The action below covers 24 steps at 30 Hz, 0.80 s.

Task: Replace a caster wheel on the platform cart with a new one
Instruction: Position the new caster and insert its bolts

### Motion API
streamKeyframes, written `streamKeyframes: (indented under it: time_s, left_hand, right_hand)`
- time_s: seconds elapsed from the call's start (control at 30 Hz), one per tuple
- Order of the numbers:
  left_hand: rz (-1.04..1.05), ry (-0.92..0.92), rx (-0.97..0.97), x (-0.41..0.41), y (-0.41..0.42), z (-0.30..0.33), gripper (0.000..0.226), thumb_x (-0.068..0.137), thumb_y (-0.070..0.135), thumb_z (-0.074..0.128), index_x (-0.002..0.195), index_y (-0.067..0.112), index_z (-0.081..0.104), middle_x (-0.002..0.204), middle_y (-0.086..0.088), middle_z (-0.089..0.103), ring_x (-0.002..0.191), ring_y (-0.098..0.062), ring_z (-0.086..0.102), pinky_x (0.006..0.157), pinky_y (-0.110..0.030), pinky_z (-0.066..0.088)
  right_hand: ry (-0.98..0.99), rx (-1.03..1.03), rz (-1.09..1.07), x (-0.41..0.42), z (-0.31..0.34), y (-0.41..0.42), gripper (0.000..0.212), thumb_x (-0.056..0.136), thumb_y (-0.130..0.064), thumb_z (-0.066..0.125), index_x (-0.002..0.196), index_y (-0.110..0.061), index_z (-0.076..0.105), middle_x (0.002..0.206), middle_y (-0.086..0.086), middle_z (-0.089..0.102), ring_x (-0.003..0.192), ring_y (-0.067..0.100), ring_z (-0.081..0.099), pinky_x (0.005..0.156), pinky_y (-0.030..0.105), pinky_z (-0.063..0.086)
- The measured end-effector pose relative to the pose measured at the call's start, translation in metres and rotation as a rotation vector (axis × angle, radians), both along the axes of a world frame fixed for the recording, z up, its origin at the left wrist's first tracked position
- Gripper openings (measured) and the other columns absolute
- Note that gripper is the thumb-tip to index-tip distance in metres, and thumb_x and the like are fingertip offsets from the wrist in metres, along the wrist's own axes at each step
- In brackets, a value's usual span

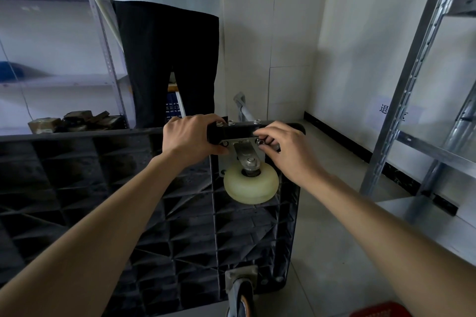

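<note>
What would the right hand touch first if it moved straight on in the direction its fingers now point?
The right hand points left across the caster's mounting plate. Its fingertips already pinch a nut there; beyond it, probably the caster bracket, though depth is unclear.

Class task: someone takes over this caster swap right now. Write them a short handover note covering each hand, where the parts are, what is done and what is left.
Left hand grips the top edge of the upturned platform cart.
Right hand pinches a nut at the mounting plate.
Cream caster wheel sits on the plate in position.
Done: caster placed, bolts through the edge.
Left: how tight the fasteners are cannot be told; check each, then set the cart upright.
</note>
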<state>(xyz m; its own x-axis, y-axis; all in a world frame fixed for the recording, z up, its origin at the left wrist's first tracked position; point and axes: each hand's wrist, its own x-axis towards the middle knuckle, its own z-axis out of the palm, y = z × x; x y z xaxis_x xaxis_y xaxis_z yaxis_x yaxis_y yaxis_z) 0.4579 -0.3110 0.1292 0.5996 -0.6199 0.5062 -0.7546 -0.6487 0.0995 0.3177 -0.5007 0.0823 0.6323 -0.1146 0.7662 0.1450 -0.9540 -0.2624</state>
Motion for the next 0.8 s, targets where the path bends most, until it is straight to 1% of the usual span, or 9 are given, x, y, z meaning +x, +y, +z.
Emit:
streamKeyframes:
  time_s: [0.07, 0.17, 0.33, 0.5, 0.67, 0.8]
  left_hand:
    - [0.002, 0.000, 0.002, 0.001, 0.000, 0.000, 0.067, 0.067, 0.072, 0.076, 0.126, 0.050, 0.054, 0.108, 0.012, 0.070, 0.100, -0.020, 0.064, 0.086, -0.037, 0.039]
    - [0.002, 0.002, -0.001, 0.002, -0.001, 0.000, 0.066, 0.067, 0.072, 0.076, 0.125, 0.050, 0.055, 0.109, 0.012, 0.070, 0.100, -0.020, 0.064, 0.083, -0.036, 0.038]
    - [0.003, -0.005, -0.004, 0.002, -0.001, -0.002, 0.067, 0.066, 0.073, 0.075, 0.125, 0.050, 0.055, 0.110, 0.013, 0.070, 0.102, -0.020, 0.064, 0.081, -0.035, 0.037]
    - [0.002, -0.016, -0.013, 0.003, -0.001, -0.002, 0.067, 0.066, 0.074, 0.075, 0.125, 0.050, 0.055, 0.109, 0.013, 0.070, 0.102, -0.020, 0.065, 0.077, -0.033, 0.034]
    - [0.005, -0.027, -0.015, 0.002, -0.001, -0.002, 0.067, 0.066, 0.073, 0.076, 0.125, 0.049, 0.056, 0.110, 0.013, 0.071, 0.101, -0.020, 0.065, 0.076, -0.032, 0.033]
    - [0.003, -0.016, -0.006, 0.001, -0.001, -0.001, 0.067, 0.066, 0.072, 0.076, 0.126, 0.048, 0.056, 0.114, 0.013, 0.070, 0.104, -0.020, 0.064, 0.078, -0.032, 0.032]
  right_hand:
    - [-0.013, -0.010, -0.009, 0.000, 0.000, 0.001, 0.031, 0.082, -0.001, 0.079, 0.111, -0.011, 0.075, 0.098, -0.006, 0.066, 0.080, 0.008, 0.062, 0.072, 0.034, 0.057]
    - [-0.022, -0.018, -0.028, 0.001, 0.001, 0.002, 0.029, 0.082, -0.003, 0.079, 0.109, -0.011, 0.075, 0.099, -0.005, 0.066, 0.080, 0.008, 0.063, 0.072, 0.036, 0.058]
    - [-0.046, -0.023, -0.051, 0.001, -0.004, 0.002, 0.024, 0.084, -0.007, 0.079, 0.107, -0.011, 0.076, 0.101, -0.005, 0.067, 0.079, 0.002, 0.059, 0.072, 0.032, 0.058]
    - [-0.076, -0.023, -0.090, 0.002, -0.008, 0.002, 0.019, 0.084, -0.012, 0.080, 0.103, -0.011, 0.077, 0.098, -0.003, 0.068, 0.076, 0.009, 0.063, 0.069, 0.034, 0.058]
    - [-0.090, -0.036, -0.089, 0.004, -0.010, 0.003, 0.018, 0.084, -0.010, 0.079, 0.102, -0.008, 0.077, 0.097, -0.001, 0.068, 0.075, 0.012, 0.064, 0.069, 0.035, 0.058]
    - [-0.104, -0.030, -0.092, 0.003, -0.009, 0.002, 0.017, 0.083, -0.008, 0.080, 0.100, -0.009, 0.078, 0.096, -0.002, 0.069, 0.076, 0.006, 0.061, 0.069, 0.029, 0.057]
